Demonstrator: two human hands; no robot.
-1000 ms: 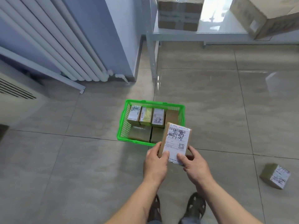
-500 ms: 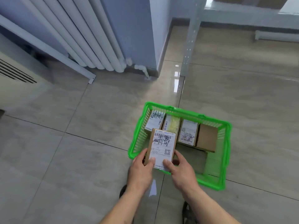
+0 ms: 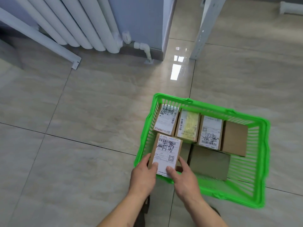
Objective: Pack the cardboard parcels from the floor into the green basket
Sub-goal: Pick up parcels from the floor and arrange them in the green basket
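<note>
Both the left hand (image 3: 143,175) and right hand (image 3: 183,178) grip a labelled parcel (image 3: 165,152) over the near-left corner of the green basket (image 3: 262,161), so this looks like the placing step, which next calls for lowering it beside the packed boxes (image 3: 201,130).

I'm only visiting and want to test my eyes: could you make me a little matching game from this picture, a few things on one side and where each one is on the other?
Things:
1. parcel with the yellow label
2. plain brown parcel
3. parcel with the handwritten label
4. radiator

Places:
A. against the wall, top left
B. held in both hands over the basket's near left corner
C. back row, far right
D. back row, second from left

Pairs: 1-D, 2-C, 3-B, 4-A
</note>
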